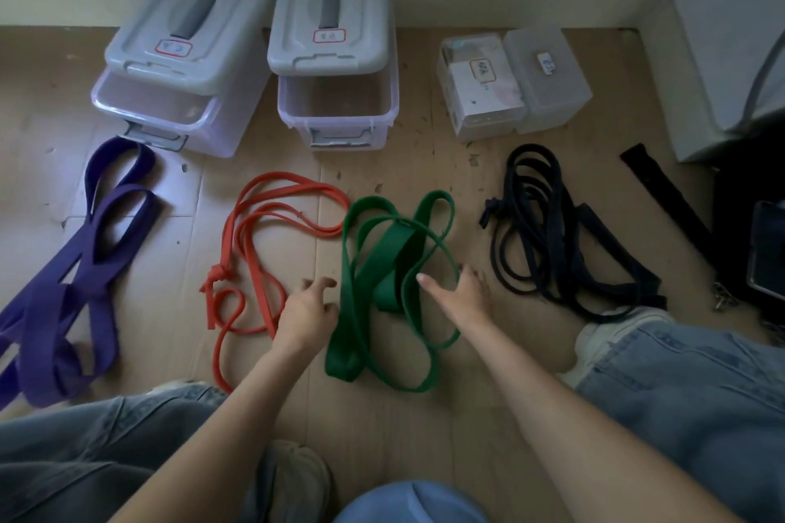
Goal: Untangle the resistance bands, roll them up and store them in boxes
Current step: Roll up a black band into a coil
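Between the two grips the green band (382, 268) is lying tangled on the floor (382, 416); the left grip (308, 312) is hovering loosely curled just beside it, the right grip (461, 289) is resting spread on its loops, boxes (335, 106) beyond

Both forearms bare to the frame's lower edge, no sleeves showing; left hand (308, 316) and right hand (461, 295) without rings, watch or gloves. Faded blue denim trousers (688, 391) with a visible seam, hem ending just above a pale, off-white shoe (611, 331). Light blue garment (408, 501) directly below the hands at the bottom edge.
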### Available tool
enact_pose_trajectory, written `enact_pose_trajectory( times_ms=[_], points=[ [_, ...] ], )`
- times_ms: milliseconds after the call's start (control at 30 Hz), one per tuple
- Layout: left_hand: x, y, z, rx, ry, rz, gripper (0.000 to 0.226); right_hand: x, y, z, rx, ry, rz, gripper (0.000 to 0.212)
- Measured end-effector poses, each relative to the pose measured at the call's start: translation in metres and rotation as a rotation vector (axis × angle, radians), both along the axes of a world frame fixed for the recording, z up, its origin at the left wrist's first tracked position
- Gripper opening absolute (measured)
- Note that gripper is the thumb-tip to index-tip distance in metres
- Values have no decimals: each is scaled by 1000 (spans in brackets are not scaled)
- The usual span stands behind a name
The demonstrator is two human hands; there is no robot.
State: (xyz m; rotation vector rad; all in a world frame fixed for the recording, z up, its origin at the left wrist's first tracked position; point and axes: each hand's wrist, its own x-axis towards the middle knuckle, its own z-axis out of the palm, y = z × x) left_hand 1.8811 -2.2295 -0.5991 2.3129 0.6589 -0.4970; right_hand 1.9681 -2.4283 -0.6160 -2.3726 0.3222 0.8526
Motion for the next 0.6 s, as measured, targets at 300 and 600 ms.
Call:
enact_pose_trajectory(
  times_ms=[300, 600],
  points=[
    [54, -52, 38, 161, -278, -158, 40, 34, -45, 31, -110, -362, -75, 31],
    [88, -97, 43, 71, -227, -302, 39, 88, -113, 31, -305, -45, -29, 41]
  ],
)
